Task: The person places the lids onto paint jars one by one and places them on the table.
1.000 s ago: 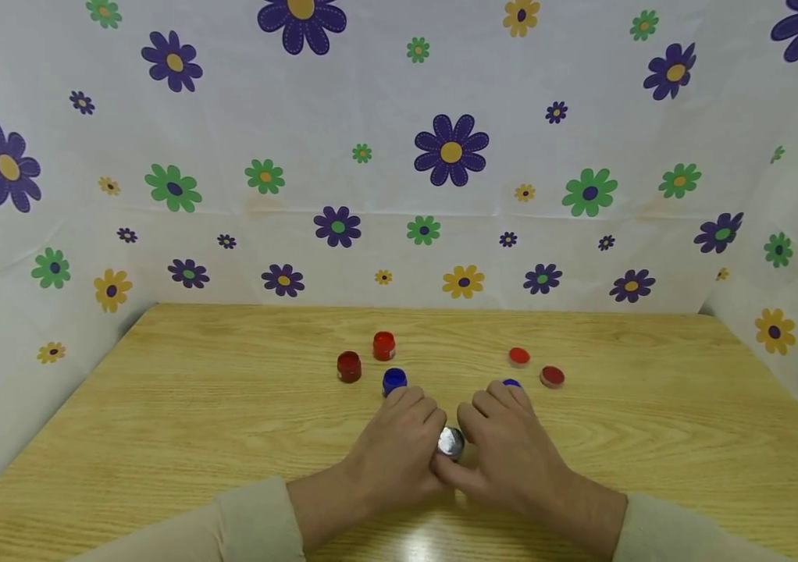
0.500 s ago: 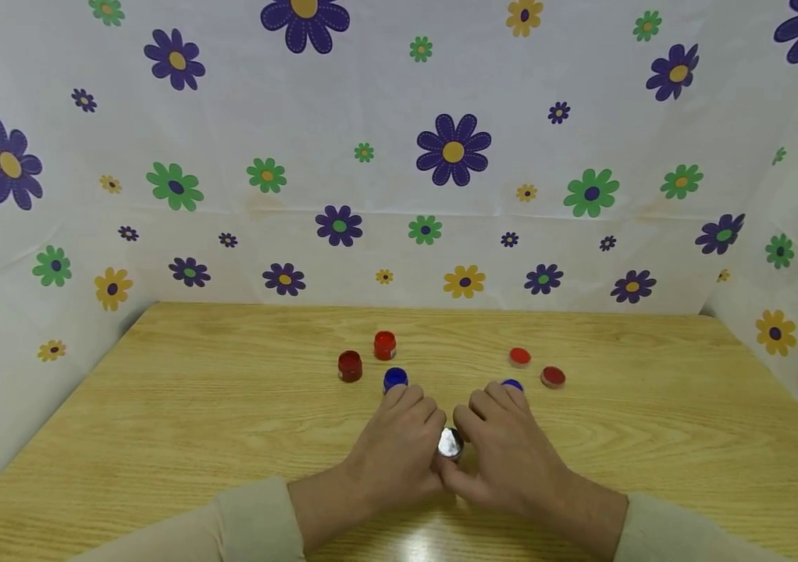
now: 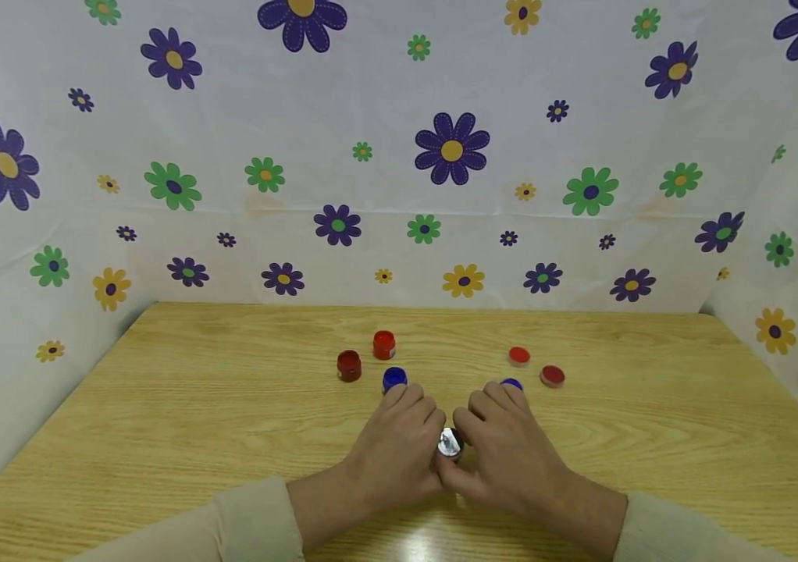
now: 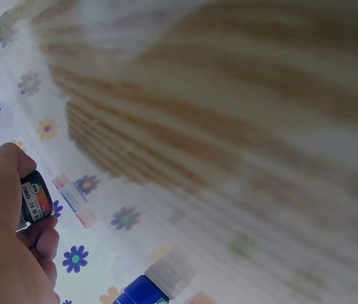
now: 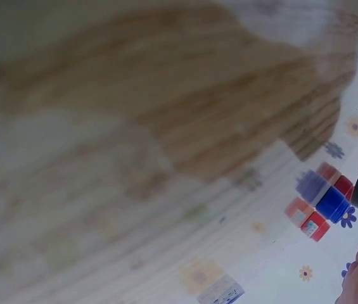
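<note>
We judge the small, round black jar (image 4: 37,201) light and stiff-walled, its smooth side perhaps slippery; we would hold it low round the wall, since the shiny silver seal (image 3: 450,442) on top looks thin and easily torn. The jar sits between both hands, well apart from the wooden table's (image 3: 195,390) far edge, roughly midway between its left and right edges. Our left hand's (image 3: 399,445) fingers curl round its side; our right hand's (image 3: 507,445) thumb and fingers pinch it near the rim, whether on the seal we cannot tell.
</note>
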A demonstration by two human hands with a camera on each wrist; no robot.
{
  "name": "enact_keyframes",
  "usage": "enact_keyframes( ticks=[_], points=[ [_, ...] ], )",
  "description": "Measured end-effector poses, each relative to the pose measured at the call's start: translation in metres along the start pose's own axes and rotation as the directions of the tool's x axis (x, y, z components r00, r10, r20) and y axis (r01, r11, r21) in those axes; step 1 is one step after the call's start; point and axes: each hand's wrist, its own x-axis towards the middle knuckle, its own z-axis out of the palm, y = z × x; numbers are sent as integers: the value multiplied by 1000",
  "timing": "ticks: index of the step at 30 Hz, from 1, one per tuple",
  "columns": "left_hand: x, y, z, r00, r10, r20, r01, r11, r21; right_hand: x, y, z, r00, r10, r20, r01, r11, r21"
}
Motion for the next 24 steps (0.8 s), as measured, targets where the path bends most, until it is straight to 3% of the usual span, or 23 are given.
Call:
enact_keyframes(
  ticks=[18,24],
  points=[
    [0,-2,1,999,3,-43,-7,997,-73,1,-1,-3,997,31,64,-27,998,-58],
    [0,-1,1,999,-5,-33,3,999,-51,1,-1,-4,994,78,79,-78,997,-6]
  ],
)
